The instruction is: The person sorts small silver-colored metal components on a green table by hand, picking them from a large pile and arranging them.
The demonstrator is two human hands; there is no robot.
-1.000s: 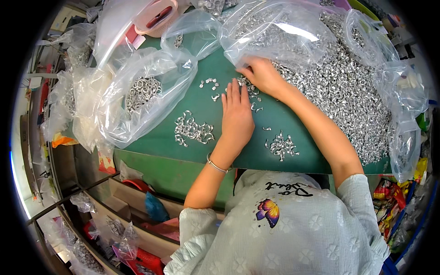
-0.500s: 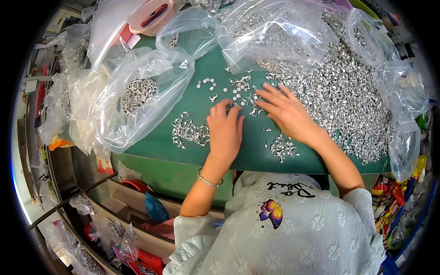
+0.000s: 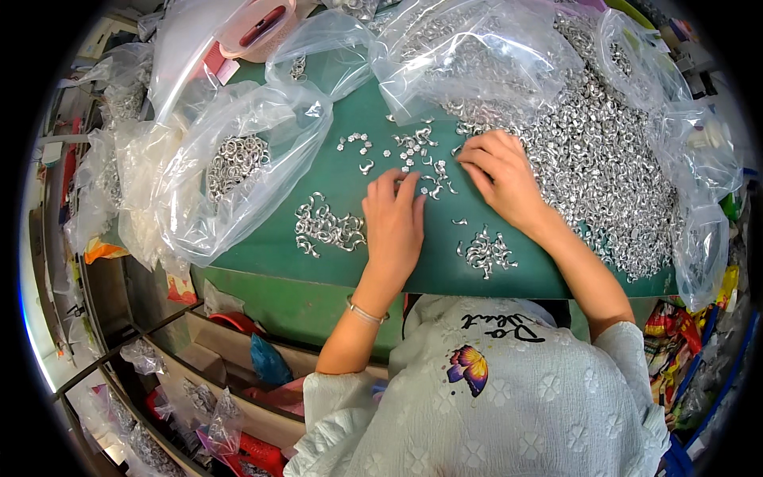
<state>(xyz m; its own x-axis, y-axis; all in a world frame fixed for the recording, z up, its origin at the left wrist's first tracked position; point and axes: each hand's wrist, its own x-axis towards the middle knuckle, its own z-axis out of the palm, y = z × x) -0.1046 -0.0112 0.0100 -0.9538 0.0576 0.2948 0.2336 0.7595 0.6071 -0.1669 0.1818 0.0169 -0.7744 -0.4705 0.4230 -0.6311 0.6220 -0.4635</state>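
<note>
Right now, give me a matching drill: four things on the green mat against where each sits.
Things:
1. left hand
2. right hand
3. clear bag of rings
4. small pile of curved silver parts

Places:
A. left side of the green mat
B. near the mat's front edge, below the right hand
C. flat on the mat, fingers at the scattered parts
D. at the edge of the big silver heap

Pairs: 1-C, 2-D, 3-A, 4-B
</note>
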